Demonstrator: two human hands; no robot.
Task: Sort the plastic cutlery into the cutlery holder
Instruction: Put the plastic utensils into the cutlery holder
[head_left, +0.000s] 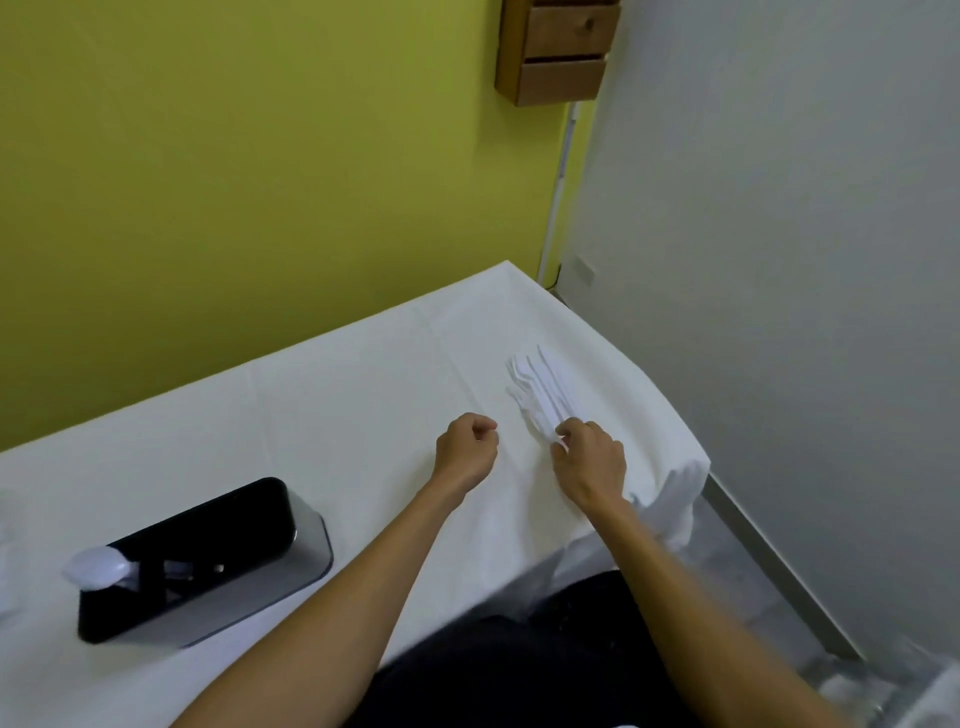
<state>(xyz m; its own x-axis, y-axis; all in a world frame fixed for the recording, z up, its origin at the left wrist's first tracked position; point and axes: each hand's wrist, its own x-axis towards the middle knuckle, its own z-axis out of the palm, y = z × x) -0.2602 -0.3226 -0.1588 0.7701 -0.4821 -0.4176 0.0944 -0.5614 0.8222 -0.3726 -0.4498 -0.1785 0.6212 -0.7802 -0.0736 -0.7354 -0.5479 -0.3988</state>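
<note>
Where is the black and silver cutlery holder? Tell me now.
Head view: the black and silver cutlery holder sits at lower left on the white-clothed table, well left of the left hand.

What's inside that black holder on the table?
One white spoon pokes out at the left end of the black holder. Its dark walls hide the handle and anything lying deeper inside.

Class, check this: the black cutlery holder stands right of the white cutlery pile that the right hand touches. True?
No: the black cutlery holder stands left of the white cutlery pile that the right hand touches; the head view shows it.
</note>
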